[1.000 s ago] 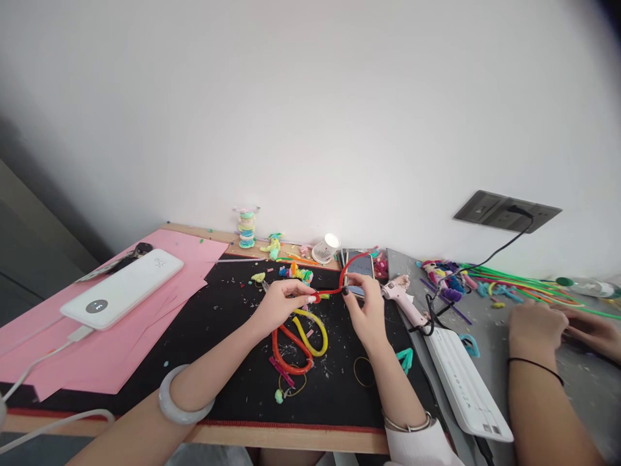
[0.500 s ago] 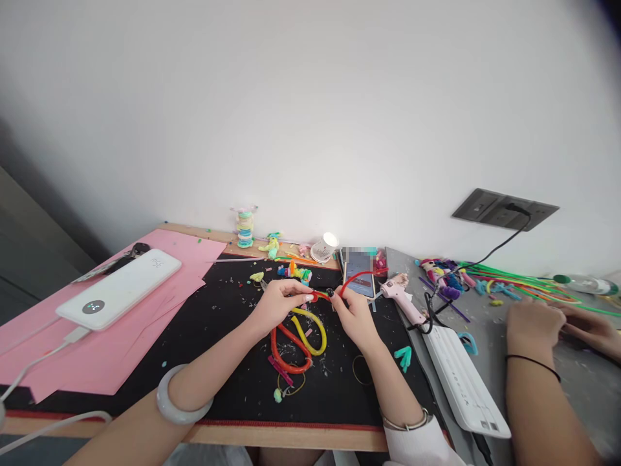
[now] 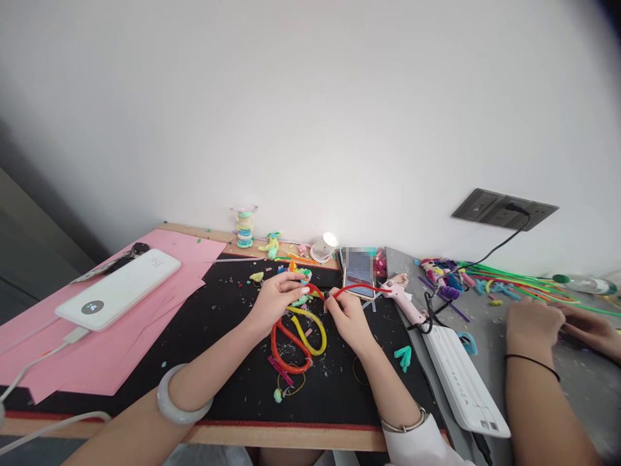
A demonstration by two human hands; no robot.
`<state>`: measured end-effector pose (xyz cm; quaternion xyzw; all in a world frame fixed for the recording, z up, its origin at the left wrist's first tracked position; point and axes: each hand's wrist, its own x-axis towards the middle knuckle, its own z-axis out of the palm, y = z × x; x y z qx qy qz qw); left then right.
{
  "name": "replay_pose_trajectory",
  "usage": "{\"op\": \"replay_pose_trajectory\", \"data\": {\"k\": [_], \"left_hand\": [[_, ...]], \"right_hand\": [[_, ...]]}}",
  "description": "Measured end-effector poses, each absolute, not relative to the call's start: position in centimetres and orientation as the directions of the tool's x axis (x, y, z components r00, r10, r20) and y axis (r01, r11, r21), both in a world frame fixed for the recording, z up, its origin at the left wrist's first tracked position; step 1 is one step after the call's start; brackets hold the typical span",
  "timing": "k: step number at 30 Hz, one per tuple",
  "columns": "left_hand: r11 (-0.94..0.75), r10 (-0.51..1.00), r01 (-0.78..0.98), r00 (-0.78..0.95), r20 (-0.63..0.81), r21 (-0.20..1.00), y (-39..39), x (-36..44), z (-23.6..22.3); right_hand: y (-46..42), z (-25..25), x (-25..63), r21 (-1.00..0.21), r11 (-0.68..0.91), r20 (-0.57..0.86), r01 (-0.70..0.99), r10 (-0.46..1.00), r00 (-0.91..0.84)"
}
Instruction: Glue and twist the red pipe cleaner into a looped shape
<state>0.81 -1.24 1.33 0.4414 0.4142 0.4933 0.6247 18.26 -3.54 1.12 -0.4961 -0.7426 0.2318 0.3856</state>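
Note:
My right hand (image 3: 345, 310) pinches a thin red pipe cleaner (image 3: 361, 287) between thumb and index finger. One length of it sticks out to the right, passing in front of the phone. Its other part arches toward my left hand (image 3: 279, 298), whose thumb and index finger are apart close to that curve. Whether they touch it is hard to see. Something yellow-green shows by the red curve, too small to make out. Under my hands, a thick yellow strand (image 3: 317, 333) and a thick red-orange loop (image 3: 291, 370) lie on the black mat (image 3: 233, 388).
A phone (image 3: 359, 268) and a paper cup (image 3: 324, 248) stand near the wall. To the right are a pink glue gun (image 3: 405, 301), a white power strip (image 3: 466, 382) and another person's hands (image 3: 533, 323). A white power bank (image 3: 119, 288) lies on pink paper (image 3: 48, 336) at left.
The fingers of my left hand have come apart and risen slightly. My right hand has shifted a little left, and the red pipe cleaner's free length has swung lower, now nearly level.

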Motion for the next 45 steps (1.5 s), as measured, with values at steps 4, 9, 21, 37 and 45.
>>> {"op": "replay_pose_trajectory", "data": {"k": [4,9,21,37,45], "left_hand": [[0.128,0.984,-0.283,0.157,-0.086,0.951,-1.3,0.8,1.3],[0.128,0.986,-0.305,0.141,-0.088,0.944,-1.3,1.0,1.1],[0.098,0.993,-0.313,0.088,-0.074,0.945,-1.5,1.2,0.9],[0.078,0.996,-0.347,0.063,-0.059,0.935,-1.9,1.6,0.8],[0.062,0.998,-0.348,0.052,-0.046,0.935,-1.9,1.8,0.8]], "right_hand": [[-3.7,1.3,18.1,-0.738,0.395,0.315,0.547,0.919,-0.238],[-3.9,1.4,17.8,-0.773,0.357,0.265,0.525,0.933,-0.245],[-4.0,1.2,17.1,-0.777,0.355,0.243,0.52,0.931,-0.272],[-4.2,1.3,16.5,-0.801,0.356,0.249,0.482,0.929,-0.273],[-4.2,0.7,16.4,-0.828,0.336,0.241,0.449,0.936,-0.256]]}}
